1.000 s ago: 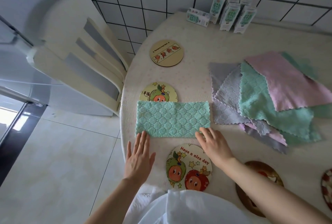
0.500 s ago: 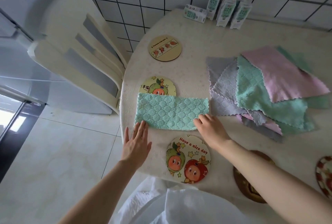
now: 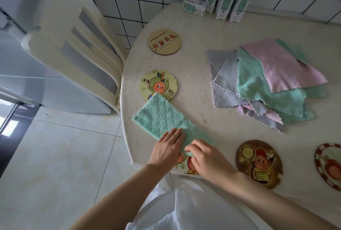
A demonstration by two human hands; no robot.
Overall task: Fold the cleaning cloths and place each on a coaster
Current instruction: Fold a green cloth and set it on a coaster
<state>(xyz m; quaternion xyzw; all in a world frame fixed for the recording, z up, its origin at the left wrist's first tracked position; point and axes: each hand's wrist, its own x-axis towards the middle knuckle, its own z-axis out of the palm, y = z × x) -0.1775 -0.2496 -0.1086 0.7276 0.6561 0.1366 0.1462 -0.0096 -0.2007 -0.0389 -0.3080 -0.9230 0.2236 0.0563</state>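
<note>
Green cloth [image 3: 162, 117], our flat left hand [image 3: 167, 148] pressing it, right hand [image 3: 208, 159] pinching its blurred end, both partly hiding a coaster [image 3: 186, 166]

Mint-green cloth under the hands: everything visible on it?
The mint-green cloth is fluffy, quilted-looking microfibre, folded into a long strip lying diagonally on the table. Its far corner overlaps the green-character coaster; its near end covers part of the fruit coaster. The left hand presses flat on it; the right hand pinches its near end.
</note>
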